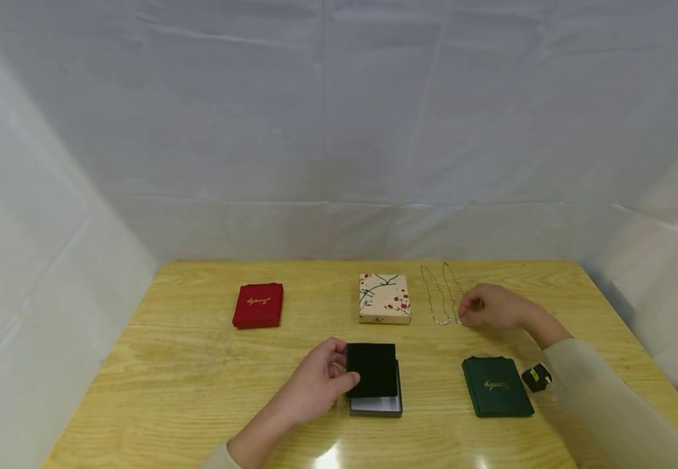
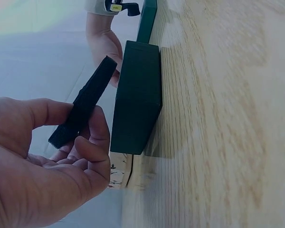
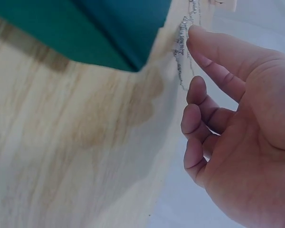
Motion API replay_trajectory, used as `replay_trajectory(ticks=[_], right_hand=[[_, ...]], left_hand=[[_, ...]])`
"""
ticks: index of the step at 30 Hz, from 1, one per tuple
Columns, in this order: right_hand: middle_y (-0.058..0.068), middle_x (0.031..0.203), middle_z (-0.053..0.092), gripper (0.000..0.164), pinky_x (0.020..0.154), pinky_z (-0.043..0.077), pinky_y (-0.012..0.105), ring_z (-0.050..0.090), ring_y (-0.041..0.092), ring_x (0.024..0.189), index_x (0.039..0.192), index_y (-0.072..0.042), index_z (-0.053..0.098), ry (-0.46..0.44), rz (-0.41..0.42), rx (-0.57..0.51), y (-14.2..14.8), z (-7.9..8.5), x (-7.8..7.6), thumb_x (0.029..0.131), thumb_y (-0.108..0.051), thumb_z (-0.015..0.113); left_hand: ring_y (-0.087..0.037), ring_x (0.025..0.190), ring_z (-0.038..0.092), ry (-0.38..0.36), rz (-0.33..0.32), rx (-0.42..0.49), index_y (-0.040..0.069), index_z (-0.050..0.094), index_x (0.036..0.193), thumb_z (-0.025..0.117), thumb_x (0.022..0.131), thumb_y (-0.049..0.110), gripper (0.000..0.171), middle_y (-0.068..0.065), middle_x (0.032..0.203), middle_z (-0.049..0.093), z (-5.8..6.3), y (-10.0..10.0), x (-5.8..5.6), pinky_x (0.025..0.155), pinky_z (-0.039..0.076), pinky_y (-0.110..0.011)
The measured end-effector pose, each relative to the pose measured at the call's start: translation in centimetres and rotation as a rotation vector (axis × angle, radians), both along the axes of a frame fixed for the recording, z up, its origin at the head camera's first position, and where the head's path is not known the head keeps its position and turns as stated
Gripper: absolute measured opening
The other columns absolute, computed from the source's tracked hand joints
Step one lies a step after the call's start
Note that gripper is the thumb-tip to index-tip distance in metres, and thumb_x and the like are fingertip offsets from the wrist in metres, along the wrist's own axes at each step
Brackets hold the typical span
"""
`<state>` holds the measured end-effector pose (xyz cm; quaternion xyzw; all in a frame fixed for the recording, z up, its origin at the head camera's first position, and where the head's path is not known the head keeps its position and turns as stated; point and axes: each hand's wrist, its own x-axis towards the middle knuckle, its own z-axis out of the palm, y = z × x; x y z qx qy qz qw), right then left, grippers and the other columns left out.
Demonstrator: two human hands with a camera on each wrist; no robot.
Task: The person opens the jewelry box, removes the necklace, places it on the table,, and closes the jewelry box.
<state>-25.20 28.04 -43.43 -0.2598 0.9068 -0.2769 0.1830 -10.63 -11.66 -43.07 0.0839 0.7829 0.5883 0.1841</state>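
Observation:
My left hand (image 1: 321,384) pinches a thin black square pad (image 1: 370,369) between thumb and fingers. The pad is held tilted over an open dark green box (image 1: 376,413), whose grey inside shows below the pad's near edge. Two thin silver necklaces lie side by side at the back right: a left necklace (image 1: 437,303) and a right necklace (image 1: 451,286). Over the lower end of the right one is my right hand (image 1: 494,306), fingers loosely bent. In the right wrist view, a gap shows between thumb and forefinger beside the chain (image 3: 181,40).
A green lid (image 1: 498,387) with gold lettering lies at the right front, beside a small black device (image 1: 536,378) at my right sleeve. Toward the back stand a cream floral box (image 1: 384,298) and, farther left, a red box (image 1: 258,305). White sheeting surrounds the wooden table (image 1: 198,391).

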Motion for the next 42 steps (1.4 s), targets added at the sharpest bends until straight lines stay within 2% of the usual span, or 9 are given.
replay_trajectory(ticks=[7,11,15,21,27,34,39,42], right_hand=[[0.001,0.102,0.068,0.008,0.076,0.054,0.037,0.061,0.018,0.088,0.107,-0.010,0.074,0.058,-0.014,-0.026,-0.2,0.9,0.6,0.104,-0.009,0.066],[0.003,0.104,0.065,0.012,0.070,0.051,0.036,0.058,0.020,0.085,0.114,-0.006,0.071,0.087,-0.043,-0.062,-0.6,1.5,1.2,0.106,-0.015,0.066],[0.002,0.111,0.065,0.022,0.077,0.052,0.039,0.057,0.020,0.093,0.122,-0.005,0.068,0.144,-0.054,-0.063,-1.4,2.3,2.3,0.106,-0.020,0.069],[0.004,0.120,0.066,0.023,0.087,0.052,0.049,0.057,0.020,0.102,0.125,-0.011,0.067,0.224,-0.052,-0.099,-3.3,3.4,4.4,0.103,-0.017,0.072],[-0.003,0.121,0.065,0.028,0.086,0.054,0.045,0.059,0.022,0.103,0.129,-0.015,0.066,0.273,-0.009,-0.151,-5.1,3.6,6.4,0.103,-0.020,0.073],[-0.008,0.126,0.061,0.038,0.088,0.055,0.043,0.058,0.014,0.107,0.137,-0.022,0.062,0.236,0.001,-0.207,-7.5,3.3,8.8,0.102,-0.027,0.076],[-0.007,0.134,0.057,0.056,0.087,0.056,0.043,0.057,0.022,0.114,0.146,-0.024,0.057,0.194,0.007,-0.227,-9.1,2.9,10.4,0.097,-0.036,0.081],[-0.006,0.138,0.055,0.067,0.091,0.056,0.047,0.056,0.026,0.118,0.152,-0.023,0.052,0.187,0.021,-0.233,-9.9,2.6,11.1,0.094,-0.035,0.084]], left_hand=[[-0.028,0.110,0.063,-0.006,0.002,-0.012,-0.006,0.050,0.141,0.074,0.098,0.014,0.053,-0.019,0.130,0.061,0.1,0.0,0.0,0.085,0.058,-0.043],[-0.029,0.111,0.062,-0.002,0.005,-0.025,-0.006,0.050,0.143,0.075,0.098,0.015,0.055,-0.019,0.131,0.061,0.1,0.0,-0.1,0.088,0.058,-0.044],[-0.027,0.108,0.063,0.016,0.011,-0.022,-0.006,0.050,0.142,0.075,0.098,0.014,0.055,-0.018,0.128,0.062,0.0,0.1,-0.1,0.087,0.058,-0.044],[-0.025,0.105,0.063,0.025,0.012,-0.011,-0.005,0.049,0.143,0.075,0.098,0.014,0.055,-0.016,0.125,0.063,0.0,0.1,-0.2,0.085,0.058,-0.041],[-0.023,0.098,0.063,0.025,0.000,0.022,-0.004,0.047,0.143,0.073,0.099,0.014,0.055,-0.012,0.116,0.066,0.1,0.1,-0.4,0.080,0.057,-0.038],[-0.021,0.090,0.064,0.016,0.000,0.057,-0.003,0.043,0.148,0.072,0.099,0.013,0.059,-0.012,0.110,0.067,0.5,0.1,-0.5,0.076,0.053,-0.035],[-0.022,0.083,0.061,0.001,-0.006,0.101,0.003,0.043,0.151,0.071,0.100,0.011,0.059,-0.011,0.103,0.065,0.6,0.1,-0.6,0.071,0.049,-0.032],[-0.024,0.080,0.060,0.006,-0.012,0.114,0.007,0.044,0.152,0.071,0.100,0.011,0.058,-0.010,0.098,0.064,0.6,0.1,-0.6,0.070,0.047,-0.032]])
